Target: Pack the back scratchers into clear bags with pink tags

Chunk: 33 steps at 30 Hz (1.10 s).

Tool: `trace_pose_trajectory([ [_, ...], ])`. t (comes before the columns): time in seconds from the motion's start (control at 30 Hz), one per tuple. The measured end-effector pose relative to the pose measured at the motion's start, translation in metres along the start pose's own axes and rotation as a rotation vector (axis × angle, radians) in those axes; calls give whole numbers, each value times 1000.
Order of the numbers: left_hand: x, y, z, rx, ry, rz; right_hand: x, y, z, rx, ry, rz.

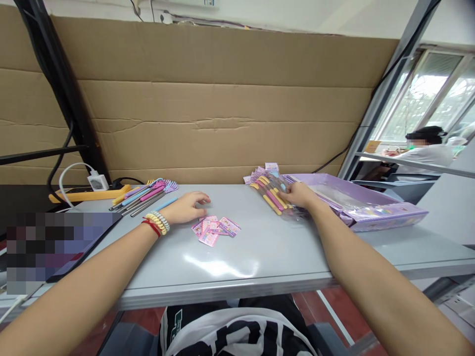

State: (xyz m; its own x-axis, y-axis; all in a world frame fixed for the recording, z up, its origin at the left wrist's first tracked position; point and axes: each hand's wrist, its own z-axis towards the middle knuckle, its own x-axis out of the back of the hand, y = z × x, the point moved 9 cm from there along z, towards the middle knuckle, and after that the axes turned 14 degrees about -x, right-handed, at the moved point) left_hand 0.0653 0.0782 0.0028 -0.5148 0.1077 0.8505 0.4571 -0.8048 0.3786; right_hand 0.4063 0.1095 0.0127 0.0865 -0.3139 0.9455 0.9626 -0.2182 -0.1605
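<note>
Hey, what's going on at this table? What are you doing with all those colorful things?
A person is sitting at a grey table. The right hand is touching a pile of wrapped sticks with yellow and pink handles, though whether it grips one is hard to tell. The left hand is open, just beside some little pink cards. More colorful sticks lie farther left, and a purple tray sits on the right.

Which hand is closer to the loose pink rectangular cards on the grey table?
Left. The left hand is just beside the cards; the right hand is farther away, holding the yellow and purple sticks in clear plastic.
</note>
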Motion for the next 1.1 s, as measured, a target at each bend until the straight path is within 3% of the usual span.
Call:
trace_pose_trajectory([
  [0.2,-3,-1,1,-22,-38,80,4,3,2,19,77,102],
  [0.4,-3,1,1,-30,-51,127,4,-5,-2,125,34,120],
  [0.6,-2,5,1,-29,-74,164,-5,4,2,26,-19,23],
  [0.8,-6,6,1,-42,-116,216,0,-2,-2,-7,137,-22],
  [0.97,-9,7,2,-51,-143,249,-2,-6,-3,35,127,20],
  [1.1,-10,6,2,-63,-150,243,22,-7,-6,11,258,75],
])
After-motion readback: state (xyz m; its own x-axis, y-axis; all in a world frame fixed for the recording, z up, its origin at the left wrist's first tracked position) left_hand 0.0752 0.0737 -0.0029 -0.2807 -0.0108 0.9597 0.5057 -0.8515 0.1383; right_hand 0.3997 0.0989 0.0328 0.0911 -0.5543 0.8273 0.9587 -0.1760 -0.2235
